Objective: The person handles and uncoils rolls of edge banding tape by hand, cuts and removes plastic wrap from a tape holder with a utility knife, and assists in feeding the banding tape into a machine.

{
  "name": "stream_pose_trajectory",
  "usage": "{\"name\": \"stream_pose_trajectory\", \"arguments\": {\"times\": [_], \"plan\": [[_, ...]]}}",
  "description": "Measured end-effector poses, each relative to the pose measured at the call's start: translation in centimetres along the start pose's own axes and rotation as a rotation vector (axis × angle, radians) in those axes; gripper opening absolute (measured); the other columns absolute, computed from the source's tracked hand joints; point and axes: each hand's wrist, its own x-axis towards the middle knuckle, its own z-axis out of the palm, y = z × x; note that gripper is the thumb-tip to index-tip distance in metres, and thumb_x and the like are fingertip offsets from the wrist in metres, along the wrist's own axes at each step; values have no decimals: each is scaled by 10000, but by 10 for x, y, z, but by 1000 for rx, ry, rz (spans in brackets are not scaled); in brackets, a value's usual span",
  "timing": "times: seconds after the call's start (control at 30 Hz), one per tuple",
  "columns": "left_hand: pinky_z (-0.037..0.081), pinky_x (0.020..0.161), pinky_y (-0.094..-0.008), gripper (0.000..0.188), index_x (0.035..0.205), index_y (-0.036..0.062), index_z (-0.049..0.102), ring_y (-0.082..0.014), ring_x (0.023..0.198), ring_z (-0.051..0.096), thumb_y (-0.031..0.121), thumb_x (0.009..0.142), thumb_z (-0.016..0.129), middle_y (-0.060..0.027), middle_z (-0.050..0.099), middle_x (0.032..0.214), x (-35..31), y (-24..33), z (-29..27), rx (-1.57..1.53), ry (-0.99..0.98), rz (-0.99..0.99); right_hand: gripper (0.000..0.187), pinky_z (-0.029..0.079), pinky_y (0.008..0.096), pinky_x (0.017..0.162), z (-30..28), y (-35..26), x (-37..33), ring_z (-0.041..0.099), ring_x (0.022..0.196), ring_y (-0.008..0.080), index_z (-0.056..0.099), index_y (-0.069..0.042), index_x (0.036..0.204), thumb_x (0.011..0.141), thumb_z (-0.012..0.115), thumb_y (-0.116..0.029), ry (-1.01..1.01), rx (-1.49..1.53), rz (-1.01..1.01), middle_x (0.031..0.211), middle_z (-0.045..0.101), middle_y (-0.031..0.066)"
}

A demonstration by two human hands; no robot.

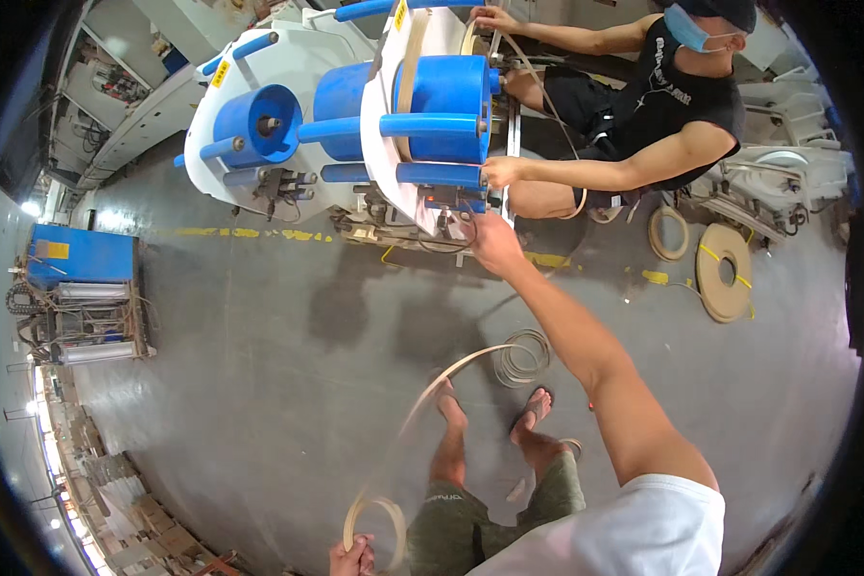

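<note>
Grey floor point(259, 403) — left hand point(352, 557) low, curled round tan strip point(470, 356); right hand point(496, 245) outstretched, grip unclear.

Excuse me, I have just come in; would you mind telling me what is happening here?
The person's left hand grips a loop of pale strip, which runs to a loose coil on the floor. The right hand is at the lower part of a white machine; its fingers are hard to make out. Beside the machine, a co-worker in a black top has one hand at another length of strip and the other hand near the end of a blue roller.
</note>
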Motion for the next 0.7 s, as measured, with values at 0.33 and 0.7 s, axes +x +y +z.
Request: {"name": "stream_pose_trajectory", "arguments": {"times": [0.33,0.7], "plan": [[332,437,-254,207,1016,36,683,-73,502,426,207,916,623,40,481,620,0,52,-33,175,-235,77,804,366,547,1048,-305,22,-384,403,1327,331,285,-94,1462,799,699,-284,-779,-572,1343,1400,448,190],[439,603,-367,377,903,-7,613,-192,609,471,370,912,609,-112,524,654,-108,240,-60,1058,-592,828,989,300,480,1106,-348,-347,-251,330,1356,387,394,-50,1408,594,844,-389,-198,15,412,1457,363,217]]}}
